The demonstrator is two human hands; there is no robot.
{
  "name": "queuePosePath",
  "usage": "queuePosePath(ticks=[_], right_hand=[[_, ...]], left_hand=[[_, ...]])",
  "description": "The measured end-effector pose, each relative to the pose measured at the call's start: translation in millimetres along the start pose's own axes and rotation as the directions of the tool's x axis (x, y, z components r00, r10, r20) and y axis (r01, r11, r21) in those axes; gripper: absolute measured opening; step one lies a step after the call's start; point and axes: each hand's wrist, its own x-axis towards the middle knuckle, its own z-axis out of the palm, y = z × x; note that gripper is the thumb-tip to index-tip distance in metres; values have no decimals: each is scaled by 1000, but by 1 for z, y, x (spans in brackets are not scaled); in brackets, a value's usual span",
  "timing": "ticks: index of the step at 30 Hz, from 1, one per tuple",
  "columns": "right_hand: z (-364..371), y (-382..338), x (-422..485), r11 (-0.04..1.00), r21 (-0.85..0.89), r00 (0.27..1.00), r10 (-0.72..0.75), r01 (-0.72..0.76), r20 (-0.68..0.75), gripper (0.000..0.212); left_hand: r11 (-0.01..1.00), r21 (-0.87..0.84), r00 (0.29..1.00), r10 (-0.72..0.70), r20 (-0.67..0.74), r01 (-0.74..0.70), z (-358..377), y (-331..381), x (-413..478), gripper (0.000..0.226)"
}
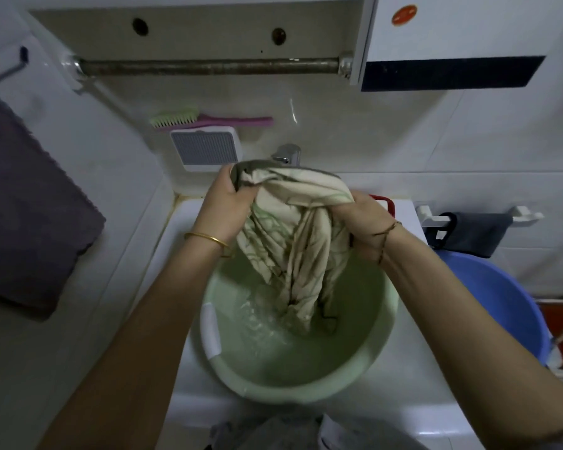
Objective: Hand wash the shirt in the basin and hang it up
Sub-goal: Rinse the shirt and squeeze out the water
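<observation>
A wet cream shirt (293, 241) with a green line pattern hangs bunched over a pale green basin (364, 352). Its lower end dips into the water in the basin. My left hand (223, 203) grips the shirt's upper left part near the collar. My right hand (364, 216) grips a bunch of the cloth on the right. Both hands hold the shirt lifted above the water. The basin sits in a white sink (176, 222) below a chrome tap (286, 154).
A rusty metal bar (208, 65) runs along the wall above the sink. A green and pink brush (202, 120) lies on a grey soap holder (205, 151). A dark towel (23, 203) hangs at the left. A blue bucket (498, 306) stands at the right.
</observation>
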Motion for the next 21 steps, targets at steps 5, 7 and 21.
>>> queuePosePath(ticks=[5,7,21], right_hand=[[4,-28,-2,986,163,996,-42,30,74,9],[2,-29,0,991,129,996,-42,32,72,9],[-9,86,17,356,-932,994,64,61,90,34]], left_hand=[[984,-125,982,104,-155,-124,-4,30,-1,20],[984,-100,978,126,-169,-144,-4,32,-1,20],[882,414,928,-323,187,223,43,-110,-28,23]])
